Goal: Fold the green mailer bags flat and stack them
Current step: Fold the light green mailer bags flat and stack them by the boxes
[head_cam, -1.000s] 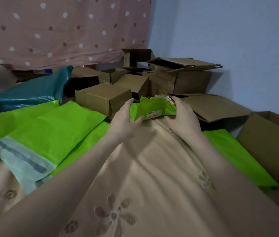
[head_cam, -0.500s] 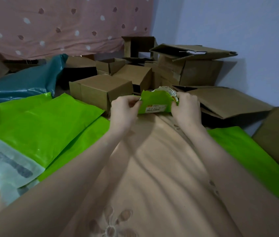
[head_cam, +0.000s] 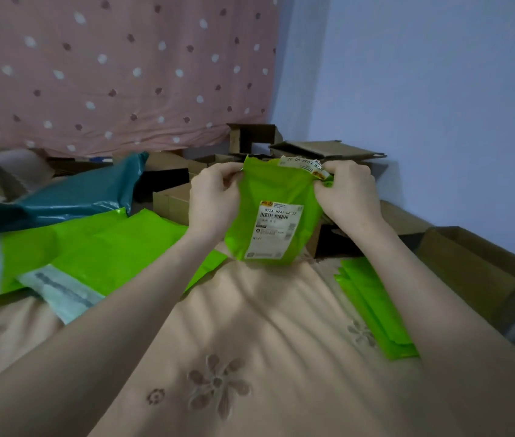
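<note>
Both hands pinch the green mailer bag [head_cam: 273, 212] at its top corners: left hand [head_cam: 213, 200], right hand [head_cam: 349, 193]. Risk: slick film slips, fold goes crooked over the label [head_cam: 273, 230].

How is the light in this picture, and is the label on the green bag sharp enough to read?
Head view: the light is dim, soft and bluish; faint arm shadows fall on the beige fabric. The white label on the green mailer bag, held by the left hand and right hand, shows large characters, but its small print is blurred. Edges bend from the wide lens.
</note>
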Action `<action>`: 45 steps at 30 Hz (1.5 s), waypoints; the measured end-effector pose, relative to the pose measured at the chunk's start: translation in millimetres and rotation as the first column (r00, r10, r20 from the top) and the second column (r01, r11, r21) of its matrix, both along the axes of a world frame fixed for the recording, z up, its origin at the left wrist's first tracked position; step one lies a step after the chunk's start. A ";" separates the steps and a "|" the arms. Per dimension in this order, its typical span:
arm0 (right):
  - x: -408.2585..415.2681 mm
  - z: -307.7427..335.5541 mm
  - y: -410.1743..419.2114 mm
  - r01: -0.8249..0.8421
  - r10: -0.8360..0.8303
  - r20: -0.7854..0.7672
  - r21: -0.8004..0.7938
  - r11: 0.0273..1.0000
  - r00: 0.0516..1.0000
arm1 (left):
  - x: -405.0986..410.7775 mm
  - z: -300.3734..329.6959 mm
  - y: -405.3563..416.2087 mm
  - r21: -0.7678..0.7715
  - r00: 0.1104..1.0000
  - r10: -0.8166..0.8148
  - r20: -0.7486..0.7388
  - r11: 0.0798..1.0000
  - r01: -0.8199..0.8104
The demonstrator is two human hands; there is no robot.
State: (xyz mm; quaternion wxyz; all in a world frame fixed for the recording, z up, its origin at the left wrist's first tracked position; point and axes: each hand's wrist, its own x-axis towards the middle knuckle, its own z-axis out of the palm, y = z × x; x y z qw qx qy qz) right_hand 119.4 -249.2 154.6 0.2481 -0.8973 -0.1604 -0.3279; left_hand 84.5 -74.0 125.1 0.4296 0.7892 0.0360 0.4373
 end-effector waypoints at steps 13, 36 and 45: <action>-127.2 36.2 -18.9 -0.259 0.268 -0.057 0.124 0.958 0.962 | -120.7 26.4 -1.3 -0.106 0.987 -0.097 0.131 0.988 0.111; -226.5 16.0 12.1 -0.330 0.389 -0.102 0.361 0.872 0.916 | -258.1 -8.4 -62.7 -0.161 0.769 -0.499 -0.400 0.864 0.477; -234.6 16.1 25.8 -0.504 0.550 -0.048 0.339 0.795 0.834 | -225.0 -18.0 -32.1 -0.190 0.963 -0.259 -0.070 0.951 0.242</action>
